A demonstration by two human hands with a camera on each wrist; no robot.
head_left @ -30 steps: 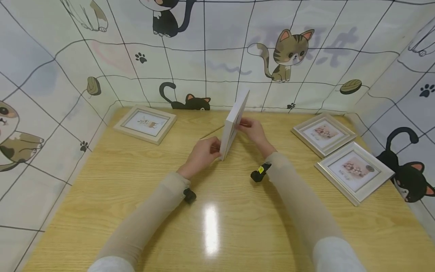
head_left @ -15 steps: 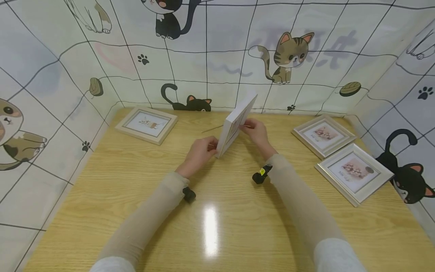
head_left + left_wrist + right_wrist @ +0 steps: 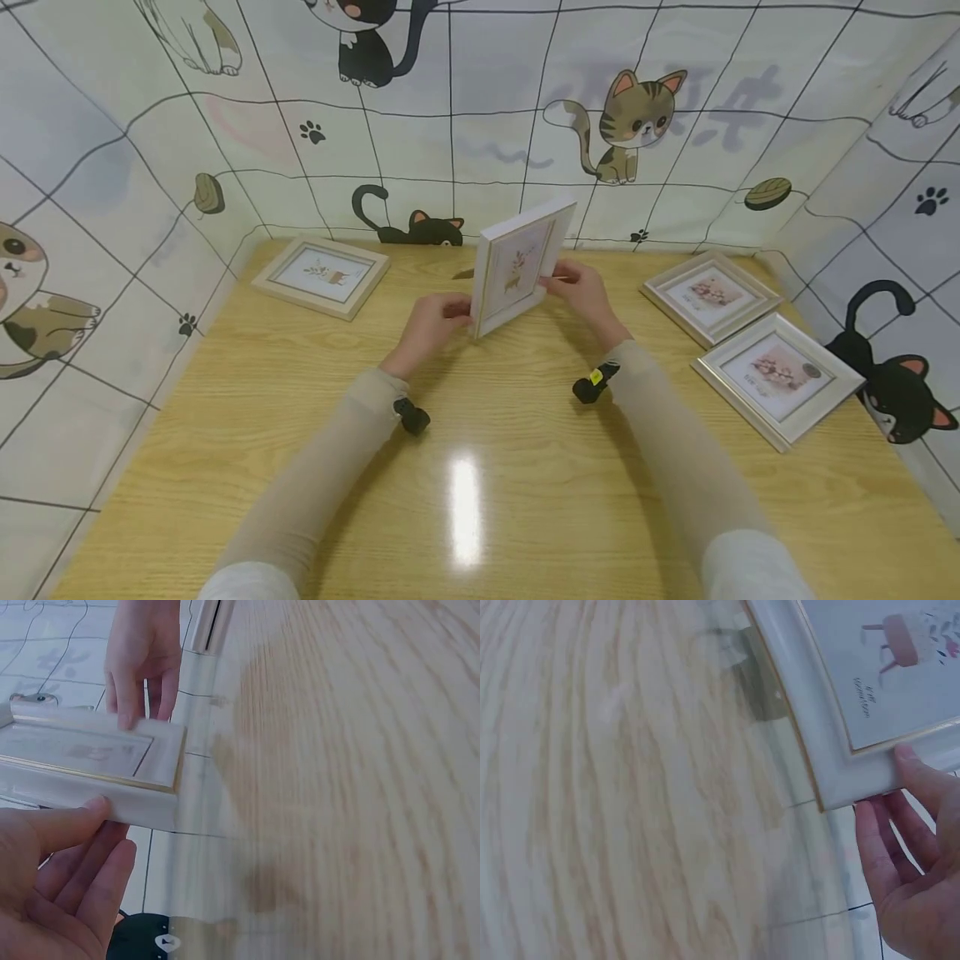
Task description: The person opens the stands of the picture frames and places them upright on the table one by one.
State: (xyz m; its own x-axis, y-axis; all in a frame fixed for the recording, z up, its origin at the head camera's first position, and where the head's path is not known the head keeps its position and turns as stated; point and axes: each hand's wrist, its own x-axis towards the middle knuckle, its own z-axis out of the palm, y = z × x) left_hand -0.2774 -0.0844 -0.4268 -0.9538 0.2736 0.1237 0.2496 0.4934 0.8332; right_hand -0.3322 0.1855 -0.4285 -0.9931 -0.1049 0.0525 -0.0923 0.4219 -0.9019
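Note:
A white picture frame with thin gold lines is held upright and angled near the back middle of the wooden table; its print shows a small pink stool-like drawing with sprigs. My left hand pinches its left side near the lower corner, thumb on the outer edge in the left wrist view. On the opposite side my right hand grips the frame, with the thumb on the front border and the fingers behind it. The frame's back is hidden from the head view.
A beige picture frame lies at the back left of the table. To the right lie a second beige frame and a silver-white frame, edges close together. A cat-printed sheet covers the walls behind and beside.
The held frame has turned from nearly edge-on so its printed front now faces more toward the head camera. The left hand shifted slightly left and away, the right hand slightly right.

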